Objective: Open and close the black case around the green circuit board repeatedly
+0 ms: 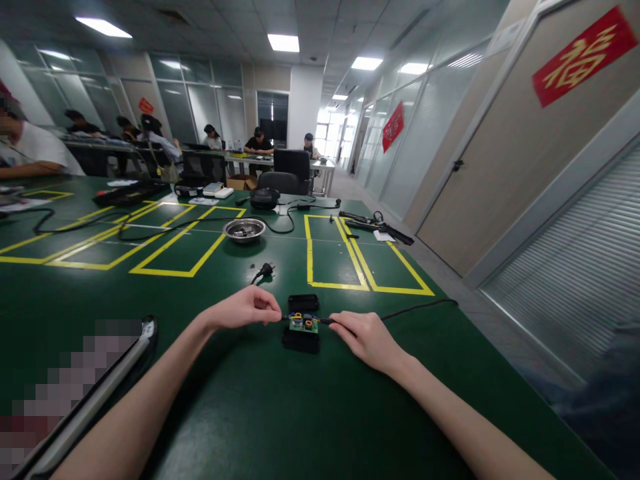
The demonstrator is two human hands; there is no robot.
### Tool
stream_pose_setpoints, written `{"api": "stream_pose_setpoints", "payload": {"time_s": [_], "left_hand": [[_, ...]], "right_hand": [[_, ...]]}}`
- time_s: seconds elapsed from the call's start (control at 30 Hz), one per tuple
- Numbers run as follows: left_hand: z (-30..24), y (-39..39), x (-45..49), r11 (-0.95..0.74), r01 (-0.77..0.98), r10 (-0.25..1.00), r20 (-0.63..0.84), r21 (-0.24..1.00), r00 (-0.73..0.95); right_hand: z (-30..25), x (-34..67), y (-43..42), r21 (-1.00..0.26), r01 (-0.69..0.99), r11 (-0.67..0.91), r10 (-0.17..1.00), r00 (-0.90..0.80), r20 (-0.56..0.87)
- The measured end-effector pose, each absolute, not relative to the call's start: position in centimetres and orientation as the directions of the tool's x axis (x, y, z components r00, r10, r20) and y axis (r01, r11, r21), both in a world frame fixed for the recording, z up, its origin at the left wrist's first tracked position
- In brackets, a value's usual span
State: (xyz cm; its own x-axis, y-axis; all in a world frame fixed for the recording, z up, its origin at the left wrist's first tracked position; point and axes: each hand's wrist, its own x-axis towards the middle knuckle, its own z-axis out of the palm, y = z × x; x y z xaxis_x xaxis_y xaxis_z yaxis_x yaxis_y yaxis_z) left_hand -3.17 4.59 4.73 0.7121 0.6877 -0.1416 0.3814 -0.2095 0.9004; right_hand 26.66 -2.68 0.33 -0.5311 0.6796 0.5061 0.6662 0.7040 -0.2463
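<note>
A small green circuit board (303,324) lies between two black plastic case halves, the far half (303,303) and the near half (301,340), on the green table (280,413). My left hand (245,309) pinches the black cable at the board's left end. My right hand (365,337) is closed on the black cable (420,307) that leaves the board's right end and runs off to the right. A black plug (265,270) lies just beyond my left hand.
A metal bowl (244,229) holding small parts sits further back among yellow floor-tape rectangles. Black cables, a black tool (377,227) and boxes lie at the far edge. A flat dark device (90,393) lies near left. Several people sit at tables behind.
</note>
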Motion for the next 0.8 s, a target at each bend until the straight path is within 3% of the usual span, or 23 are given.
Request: {"api": "stream_pose_setpoints", "payload": {"time_s": [0.3,0.47,0.8], "left_hand": [[3.7,4.7,-3.1,-0.183,0.49,0.616,-0.288,0.852,0.733],[3.5,4.3,-2.5,-0.18,0.55,0.625,-0.337,0.815,0.704],[3.8,3.5,-1.4,-0.338,0.574,0.704,-0.205,0.746,0.68]], "right_hand": [[0.1,26.4,-3.1,-0.21,0.684,0.699,0.71,-0.625,0.325],[0.1,25.9,-3.2,-0.303,0.728,0.615,0.788,-0.585,0.194],[0.0,24.4,-3.5,-0.406,0.735,0.543,0.839,-0.471,0.271]]}}
